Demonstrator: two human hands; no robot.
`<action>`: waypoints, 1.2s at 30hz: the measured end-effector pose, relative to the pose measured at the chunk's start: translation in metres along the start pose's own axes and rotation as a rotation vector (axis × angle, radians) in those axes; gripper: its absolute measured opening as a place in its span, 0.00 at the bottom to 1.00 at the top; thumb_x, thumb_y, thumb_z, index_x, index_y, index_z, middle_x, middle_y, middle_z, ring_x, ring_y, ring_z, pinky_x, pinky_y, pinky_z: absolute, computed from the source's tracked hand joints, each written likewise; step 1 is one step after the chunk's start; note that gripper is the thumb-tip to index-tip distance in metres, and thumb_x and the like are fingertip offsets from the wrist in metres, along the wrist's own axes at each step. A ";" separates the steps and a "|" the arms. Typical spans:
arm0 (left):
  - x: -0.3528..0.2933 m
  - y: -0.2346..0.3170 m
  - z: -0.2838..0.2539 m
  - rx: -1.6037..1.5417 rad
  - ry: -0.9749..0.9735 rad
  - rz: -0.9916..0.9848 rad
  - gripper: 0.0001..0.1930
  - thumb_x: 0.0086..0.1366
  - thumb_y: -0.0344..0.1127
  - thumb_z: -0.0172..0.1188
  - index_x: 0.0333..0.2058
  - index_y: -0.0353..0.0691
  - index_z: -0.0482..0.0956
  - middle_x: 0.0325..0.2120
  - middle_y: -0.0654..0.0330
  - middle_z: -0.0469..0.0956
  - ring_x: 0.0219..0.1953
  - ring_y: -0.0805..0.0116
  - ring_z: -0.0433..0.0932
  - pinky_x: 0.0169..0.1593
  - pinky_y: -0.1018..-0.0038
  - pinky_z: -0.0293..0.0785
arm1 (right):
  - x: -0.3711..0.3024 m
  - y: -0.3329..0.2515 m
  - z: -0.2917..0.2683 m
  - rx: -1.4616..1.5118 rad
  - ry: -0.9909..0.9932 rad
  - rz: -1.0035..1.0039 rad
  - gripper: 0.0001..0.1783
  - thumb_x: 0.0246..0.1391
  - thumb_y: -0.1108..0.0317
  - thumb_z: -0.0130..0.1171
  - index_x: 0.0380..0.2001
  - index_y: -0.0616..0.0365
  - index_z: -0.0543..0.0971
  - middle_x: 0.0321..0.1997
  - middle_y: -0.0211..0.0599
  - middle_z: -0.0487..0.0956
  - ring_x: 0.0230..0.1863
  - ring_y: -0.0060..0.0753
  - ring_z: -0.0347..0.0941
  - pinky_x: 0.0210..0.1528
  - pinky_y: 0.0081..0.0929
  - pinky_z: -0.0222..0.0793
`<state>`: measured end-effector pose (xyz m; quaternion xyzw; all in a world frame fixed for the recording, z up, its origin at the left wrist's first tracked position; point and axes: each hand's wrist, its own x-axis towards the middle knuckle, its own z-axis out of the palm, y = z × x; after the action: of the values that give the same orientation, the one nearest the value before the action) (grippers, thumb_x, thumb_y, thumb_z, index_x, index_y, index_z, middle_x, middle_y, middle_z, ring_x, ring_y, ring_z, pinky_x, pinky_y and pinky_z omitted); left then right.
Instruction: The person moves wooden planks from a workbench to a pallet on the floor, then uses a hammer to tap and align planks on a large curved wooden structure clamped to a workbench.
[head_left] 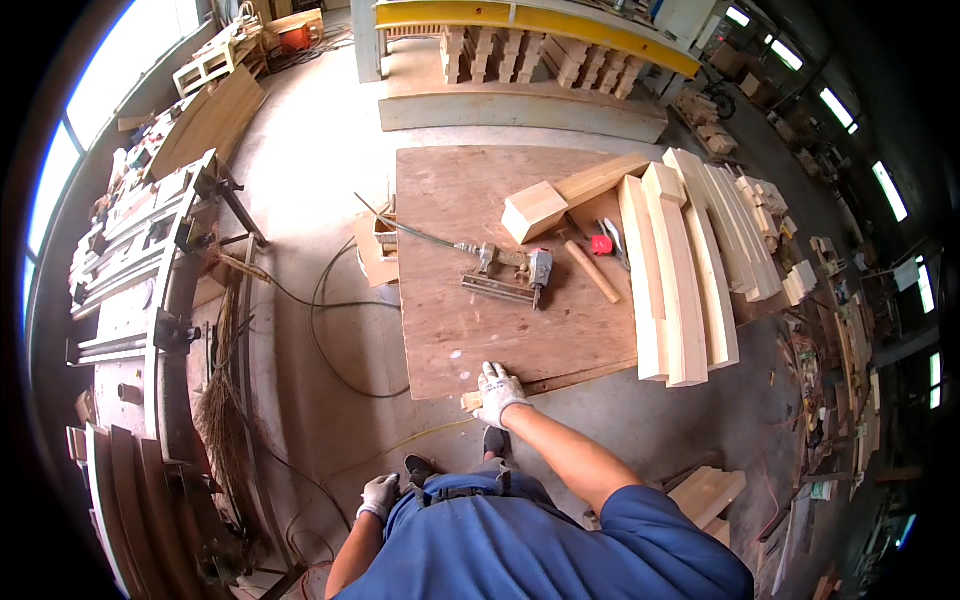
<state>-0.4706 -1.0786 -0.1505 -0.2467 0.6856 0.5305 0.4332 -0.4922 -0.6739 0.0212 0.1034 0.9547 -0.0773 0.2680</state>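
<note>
My right hand (497,394), in a white work glove, lies on the near edge of the plywood-topped table (440,330), fingers stretched out over the top. A short light wood piece (470,402) sticks out beside its palm at the edge. My left hand (379,496), gloved too, hangs low by my left hip, away from the table; its fingers are foreshortened and nothing shows in them. On the tabletop lie a nail gun (510,268) with an air hose attached, a hammer with a wooden handle (592,272) and a red tape measure (601,244).
Long pale timber beams (672,280) line the table's right side, some ends overhanging the near edge. A squared block (534,211) sits behind the nail gun. Left stand a clamp rack (150,330) and a broom (219,415). A dark hose (315,310) curls over the floor.
</note>
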 end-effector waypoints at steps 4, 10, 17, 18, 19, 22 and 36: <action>-0.008 -0.008 0.017 0.252 0.038 0.161 0.16 0.70 0.42 0.67 0.46 0.34 0.87 0.27 0.65 0.82 0.27 0.74 0.76 0.32 0.73 0.73 | 0.004 0.005 0.007 0.015 -0.013 -0.002 0.48 0.55 0.43 0.66 0.71 0.61 0.66 0.82 0.50 0.53 0.82 0.52 0.48 0.73 0.52 0.60; -0.036 -0.013 0.020 0.097 0.082 0.000 0.14 0.71 0.42 0.66 0.43 0.35 0.86 0.25 0.65 0.80 0.24 0.71 0.76 0.29 0.72 0.72 | -0.001 0.024 0.003 0.054 0.030 -0.086 0.44 0.55 0.43 0.66 0.68 0.60 0.71 0.80 0.51 0.59 0.80 0.52 0.53 0.74 0.49 0.61; -0.050 -0.057 0.012 -0.057 0.114 -0.077 0.12 0.70 0.42 0.65 0.39 0.39 0.85 0.21 0.63 0.76 0.21 0.69 0.74 0.24 0.70 0.68 | 0.033 0.178 0.024 0.514 0.579 0.089 0.29 0.56 0.54 0.66 0.56 0.62 0.78 0.64 0.58 0.75 0.67 0.60 0.70 0.71 0.50 0.64; -0.063 -0.051 0.022 0.076 0.130 -0.073 0.12 0.70 0.42 0.65 0.40 0.39 0.85 0.21 0.63 0.76 0.21 0.69 0.74 0.25 0.70 0.69 | 0.039 0.213 0.020 0.424 0.607 0.225 0.30 0.55 0.54 0.67 0.56 0.62 0.78 0.64 0.59 0.75 0.66 0.61 0.69 0.71 0.50 0.64; -0.076 -0.035 0.035 0.209 0.143 -0.070 0.11 0.71 0.42 0.64 0.40 0.39 0.85 0.21 0.63 0.76 0.21 0.69 0.74 0.25 0.71 0.69 | 0.044 0.250 0.020 0.406 0.635 0.328 0.33 0.56 0.54 0.67 0.59 0.63 0.76 0.68 0.60 0.72 0.69 0.60 0.67 0.74 0.47 0.61; -0.085 -0.060 0.047 0.245 0.155 -0.008 0.14 0.70 0.43 0.64 0.42 0.36 0.86 0.24 0.61 0.80 0.24 0.68 0.77 0.29 0.70 0.73 | 0.061 0.332 -0.004 0.450 0.517 0.591 0.42 0.58 0.54 0.66 0.71 0.61 0.65 0.80 0.58 0.55 0.80 0.61 0.51 0.79 0.48 0.52; -0.106 -0.199 0.070 0.554 0.320 -0.170 0.25 0.67 0.58 0.62 0.49 0.43 0.88 0.50 0.50 0.86 0.54 0.56 0.84 0.59 0.66 0.77 | 0.134 0.370 -0.006 0.286 0.430 0.689 0.17 0.56 0.62 0.64 0.48 0.53 0.80 0.51 0.48 0.81 0.54 0.53 0.79 0.54 0.46 0.77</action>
<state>-0.2355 -1.0878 -0.1664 -0.2562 0.8401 0.2404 0.4132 -0.5184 -0.2940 -0.0784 0.4660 0.8783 -0.0914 0.0559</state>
